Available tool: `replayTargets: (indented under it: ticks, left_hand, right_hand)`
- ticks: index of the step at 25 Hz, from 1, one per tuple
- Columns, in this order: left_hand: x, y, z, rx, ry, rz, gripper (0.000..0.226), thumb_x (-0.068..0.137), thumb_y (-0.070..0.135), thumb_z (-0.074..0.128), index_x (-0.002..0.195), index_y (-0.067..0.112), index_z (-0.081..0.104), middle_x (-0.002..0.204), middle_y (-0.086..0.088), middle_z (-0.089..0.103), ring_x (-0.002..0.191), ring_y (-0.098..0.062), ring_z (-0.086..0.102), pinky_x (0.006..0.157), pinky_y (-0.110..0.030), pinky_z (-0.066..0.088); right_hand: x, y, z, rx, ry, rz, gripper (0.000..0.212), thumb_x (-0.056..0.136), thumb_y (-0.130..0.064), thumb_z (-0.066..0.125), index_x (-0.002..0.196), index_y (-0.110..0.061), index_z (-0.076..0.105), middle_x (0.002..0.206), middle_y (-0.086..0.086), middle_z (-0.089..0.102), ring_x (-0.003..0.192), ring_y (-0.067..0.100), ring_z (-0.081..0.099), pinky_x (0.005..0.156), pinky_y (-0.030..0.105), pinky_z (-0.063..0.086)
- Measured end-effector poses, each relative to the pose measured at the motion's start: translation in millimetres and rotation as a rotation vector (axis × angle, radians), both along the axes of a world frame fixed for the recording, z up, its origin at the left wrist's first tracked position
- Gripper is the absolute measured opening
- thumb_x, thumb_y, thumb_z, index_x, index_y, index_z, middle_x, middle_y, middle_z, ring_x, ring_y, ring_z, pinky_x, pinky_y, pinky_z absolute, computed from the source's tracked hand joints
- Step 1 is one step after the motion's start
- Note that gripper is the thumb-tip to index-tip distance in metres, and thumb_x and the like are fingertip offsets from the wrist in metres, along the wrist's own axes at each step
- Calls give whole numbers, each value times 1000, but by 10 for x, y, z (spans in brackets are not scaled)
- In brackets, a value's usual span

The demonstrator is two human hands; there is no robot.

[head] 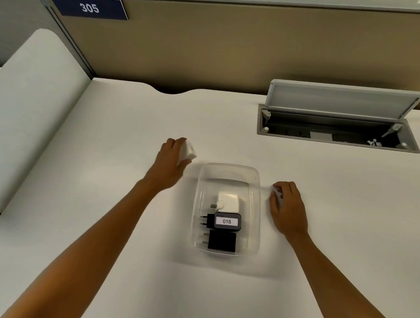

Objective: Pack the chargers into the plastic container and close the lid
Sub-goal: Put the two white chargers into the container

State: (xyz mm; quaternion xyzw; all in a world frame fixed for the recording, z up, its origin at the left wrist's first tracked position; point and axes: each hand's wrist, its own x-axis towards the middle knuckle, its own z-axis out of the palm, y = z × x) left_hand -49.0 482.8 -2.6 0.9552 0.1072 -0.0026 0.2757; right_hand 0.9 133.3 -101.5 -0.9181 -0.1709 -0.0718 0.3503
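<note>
A clear plastic container [257,184] stands open on the white desk in the middle. Inside lie a white charger [230,202], a black charger labelled 018 [226,221] and a plain black charger [221,240], all with prongs pointing left. My left hand [169,163] is just beyond the container's far left corner and grips another white charger [188,151] above the desk. My right hand [288,209] rests on the desk right of the container, fingers loosely curled, nothing seen in it. A faint clear edge shows at its fingertips. I see no lid plainly.
An open cable hatch [338,130] with its grey flap raised is set into the desk at the back right. A tan partition [232,47] with a blue sign 305 [89,7] runs along the back. A white side panel [32,100] borders the left.
</note>
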Motion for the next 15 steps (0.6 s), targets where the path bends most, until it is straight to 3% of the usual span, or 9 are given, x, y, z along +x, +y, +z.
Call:
replayTargets:
  ticks: [2, 4, 8, 12, 15]
  left_hand:
    - [-122, -382, 236, -51, -191, -51, 55, 96, 25, 60, 144, 12, 36, 134, -13, 45, 118, -26, 44, 98, -36, 42]
    - [-221, -722, 383, -22, -261, -172, 56, 95, 25, 60, 145, 14, 36, 134, -8, 44, 120, -23, 43, 101, -32, 40]
    - [-254, -1151, 330, 178, -176, -344, 61, 94, 18, 62, 148, 10, 35, 143, -11, 45, 132, -27, 40, 111, -39, 37]
    - [-299, -1159, 103, 387, -58, -383, 73, 91, 7, 63, 154, 8, 25, 150, -10, 38, 139, -28, 35, 116, -38, 31]
    - [-265, -1199, -31, 447, -19, -376, 81, 82, -4, 67, 152, 5, 27, 147, -13, 42, 136, -30, 39, 112, -39, 35]
  right_hand:
    - [10, 14, 2, 19, 13, 0, 19, 93, -17, 55, 111, -12, 57, 106, 1, 58, 90, 11, 55, 79, 20, 48]
    - [-13, 9, -15, 16, 17, 7, 18, 94, -17, 54, 111, -12, 57, 106, 1, 58, 90, 9, 53, 79, 19, 48]
    - [-24, -44, -14, 23, 29, -4, 20, 94, -18, 55, 113, -12, 57, 107, 2, 59, 91, 7, 52, 81, 19, 46]
    - [-127, 58, -8, 36, 30, 4, 20, 94, -19, 56, 112, -11, 58, 106, 2, 60, 92, 9, 54, 81, 18, 45]
    - [-77, 55, 34, 30, 21, 8, 20, 93, -18, 57, 112, -10, 58, 106, 2, 60, 91, 7, 52, 80, 17, 45]
